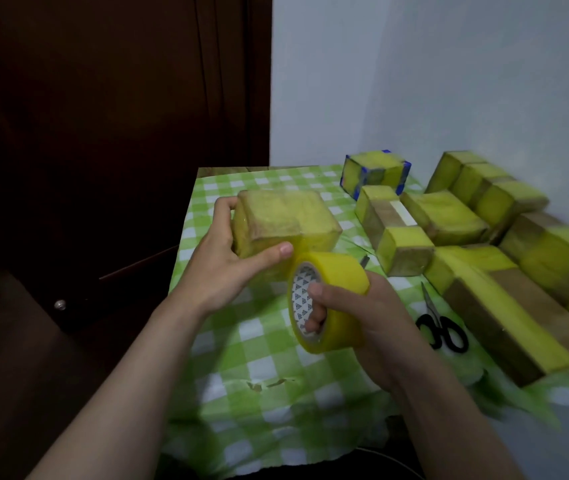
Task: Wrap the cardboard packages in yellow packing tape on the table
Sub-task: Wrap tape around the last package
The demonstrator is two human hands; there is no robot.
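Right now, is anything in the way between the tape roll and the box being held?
Nothing visible. The left hand grips the box, and the right hand holds the tape roll right by its near corner. The scissors lie aside on the right.

Dim indoor light, yellow-green cast. The wall (449, 81) at upper right is brightest; the door (103, 116) on the left sinks almost to black. The tape roll (335, 271) mid-frame is fairly sharp, the box (286, 220) behind it soft, and the stacked boxes (550, 265) and cloth (276, 368) at the right edge smear with blur.
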